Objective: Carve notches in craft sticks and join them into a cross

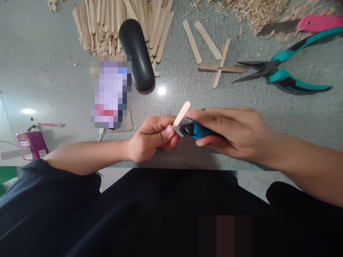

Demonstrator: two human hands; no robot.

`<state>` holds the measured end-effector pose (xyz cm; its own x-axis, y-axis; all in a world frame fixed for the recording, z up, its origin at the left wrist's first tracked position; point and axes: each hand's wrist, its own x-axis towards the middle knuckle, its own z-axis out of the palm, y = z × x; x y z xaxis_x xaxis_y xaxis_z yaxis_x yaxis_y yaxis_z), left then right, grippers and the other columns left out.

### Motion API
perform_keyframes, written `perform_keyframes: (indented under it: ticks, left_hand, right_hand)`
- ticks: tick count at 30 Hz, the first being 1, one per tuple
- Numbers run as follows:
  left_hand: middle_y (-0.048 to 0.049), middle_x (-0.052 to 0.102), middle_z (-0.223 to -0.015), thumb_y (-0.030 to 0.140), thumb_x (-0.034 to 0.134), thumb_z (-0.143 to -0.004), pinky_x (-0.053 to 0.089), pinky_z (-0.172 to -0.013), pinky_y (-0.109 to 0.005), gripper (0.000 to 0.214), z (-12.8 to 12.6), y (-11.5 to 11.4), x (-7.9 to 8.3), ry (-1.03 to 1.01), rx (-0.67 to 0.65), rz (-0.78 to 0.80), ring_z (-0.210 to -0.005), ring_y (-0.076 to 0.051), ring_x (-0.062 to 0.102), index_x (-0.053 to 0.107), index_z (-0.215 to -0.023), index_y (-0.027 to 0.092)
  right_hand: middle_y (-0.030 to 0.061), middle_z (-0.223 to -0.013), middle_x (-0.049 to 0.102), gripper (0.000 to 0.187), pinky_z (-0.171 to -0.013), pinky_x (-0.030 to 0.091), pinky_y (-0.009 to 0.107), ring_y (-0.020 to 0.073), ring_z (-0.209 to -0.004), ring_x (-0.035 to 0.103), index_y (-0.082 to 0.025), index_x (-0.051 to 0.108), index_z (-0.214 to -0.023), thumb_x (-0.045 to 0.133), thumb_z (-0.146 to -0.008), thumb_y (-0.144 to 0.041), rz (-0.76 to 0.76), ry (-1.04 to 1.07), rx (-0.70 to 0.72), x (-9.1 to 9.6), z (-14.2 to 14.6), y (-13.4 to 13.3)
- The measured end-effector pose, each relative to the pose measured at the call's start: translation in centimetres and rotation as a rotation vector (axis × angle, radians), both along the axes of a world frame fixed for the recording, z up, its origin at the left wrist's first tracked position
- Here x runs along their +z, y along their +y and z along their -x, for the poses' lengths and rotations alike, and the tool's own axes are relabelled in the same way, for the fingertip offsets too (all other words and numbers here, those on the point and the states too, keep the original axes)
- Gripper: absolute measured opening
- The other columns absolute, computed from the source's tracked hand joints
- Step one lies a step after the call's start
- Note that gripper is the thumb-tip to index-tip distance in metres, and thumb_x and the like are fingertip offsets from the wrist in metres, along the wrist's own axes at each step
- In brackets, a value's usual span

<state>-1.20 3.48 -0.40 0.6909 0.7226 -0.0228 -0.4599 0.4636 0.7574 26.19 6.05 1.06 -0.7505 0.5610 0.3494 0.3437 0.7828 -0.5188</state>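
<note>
Near the table's front edge, my left hand [155, 137] pinches a wooden craft stick [183, 111] between thumb and fingers. The stick's rounded end points up and to the right; its lower part is hidden in my grip. My right hand [233, 132] is closed around a blue utility knife [199, 130]. Its short angled blade [179, 130] lies against the stick beside my left thumb. My right index finger reaches along the knife toward the stick's upper part.
Many craft sticks [107, 21] are heaped at the back behind a black case [136, 53] and a blurred phone [109, 94]. Two loose sticks [209, 41], a crossed pair [227, 68], teal pliers [278, 69], a pink-handled knife [318, 24] and wood shavings [257, 10] lie back right.
</note>
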Motion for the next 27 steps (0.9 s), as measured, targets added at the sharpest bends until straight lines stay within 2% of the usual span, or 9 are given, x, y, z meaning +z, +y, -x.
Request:
perform_keyframes:
  ticks: [2,5,9,13,18,23,26,27]
  left_hand:
    - [0.0080,0.044,-0.065,0.035,0.073,-0.117,0.031,-0.049,-0.018,0.034,0.0,0.0,-0.1,-0.031,-0.010,0.008,-0.050,-0.005,0.035,0.065,-0.088,0.020]
    - [0.0087,0.042,-0.064,0.035,0.072,-0.118,0.029,-0.048,-0.018,0.035,-0.1,0.1,0.0,-0.041,-0.015,0.029,-0.049,-0.004,0.033,0.064,-0.088,0.020]
    - [0.0079,0.050,-0.065,0.042,0.076,-0.117,0.035,-0.047,-0.015,0.040,-0.2,0.3,0.5,0.068,0.001,0.051,-0.048,-0.002,0.040,0.065,-0.088,0.018]
    - [0.0061,0.060,-0.070,0.051,0.081,-0.114,0.045,-0.046,-0.015,0.043,-0.3,0.3,1.0,0.177,0.041,0.054,-0.048,-0.004,0.054,0.064,-0.093,0.018]
    - [0.0065,0.060,-0.075,0.054,0.082,-0.113,0.046,-0.045,-0.015,0.043,-0.4,0.1,0.8,0.208,0.098,0.038,-0.049,-0.003,0.055,0.065,-0.096,0.018]
    - [0.0061,0.058,-0.071,0.052,0.084,-0.112,0.043,-0.044,-0.015,0.042,-0.4,0.0,0.2,0.232,0.127,0.010,-0.048,-0.004,0.052,0.067,-0.094,0.018]
    - [0.0069,0.056,-0.067,0.050,0.085,-0.111,0.040,-0.042,-0.015,0.042,-0.4,-0.1,0.0,0.226,0.175,0.005,-0.046,-0.004,0.050,0.066,-0.092,0.018]
    - [0.0075,0.054,-0.065,0.050,0.085,-0.112,0.040,-0.042,-0.014,0.042,-0.4,0.0,0.0,0.221,0.177,-0.002,-0.046,-0.004,0.049,0.066,-0.091,0.019]
  right_hand:
    - [0.0018,-0.106,0.083,0.065,-0.073,0.063,0.033,0.0213,-0.082,0.081,-0.033,0.039,-0.190,0.051,-0.128,-0.049,0.020,-0.009,-0.002,0.0,0.0,-0.1]
    - [0.0022,-0.107,0.084,0.054,-0.072,0.061,0.033,0.0198,-0.082,0.080,-0.030,0.053,-0.178,0.050,-0.129,-0.050,0.006,0.022,-0.027,-0.8,-0.1,-0.2]
    - [0.0020,-0.103,0.083,0.050,-0.070,0.057,0.032,0.0179,-0.077,0.076,-0.024,0.063,-0.165,0.052,-0.128,-0.055,-0.024,0.020,-0.075,-1.9,-0.2,-0.3]
    - [0.0008,-0.089,0.076,0.051,-0.067,0.050,0.033,0.0180,-0.070,0.067,-0.024,0.067,-0.159,0.048,-0.128,-0.061,-0.097,-0.093,-0.123,-1.6,-0.2,-0.1]
    - [-0.0002,-0.085,0.072,0.048,-0.063,0.043,0.034,0.0178,-0.068,0.062,-0.020,0.068,-0.158,0.059,-0.126,-0.055,-0.246,-0.075,-0.155,-1.1,-0.1,0.1]
    - [-0.0001,-0.089,0.078,0.055,-0.066,0.044,0.036,0.0195,-0.072,0.066,-0.027,0.062,-0.171,0.070,-0.122,-0.051,-0.276,-0.104,-0.137,-1.0,-0.2,0.1]
    - [-0.0005,-0.086,0.078,0.054,-0.066,0.046,0.038,0.0214,-0.072,0.067,-0.032,0.062,-0.170,0.073,-0.120,-0.049,-0.333,-0.102,-0.199,-0.6,-0.3,0.1]
    - [-0.0001,-0.084,0.077,0.056,-0.064,0.046,0.038,0.0219,-0.070,0.065,-0.031,0.063,-0.170,0.075,-0.119,-0.050,-0.354,-0.094,-0.202,-0.5,-0.3,0.1]
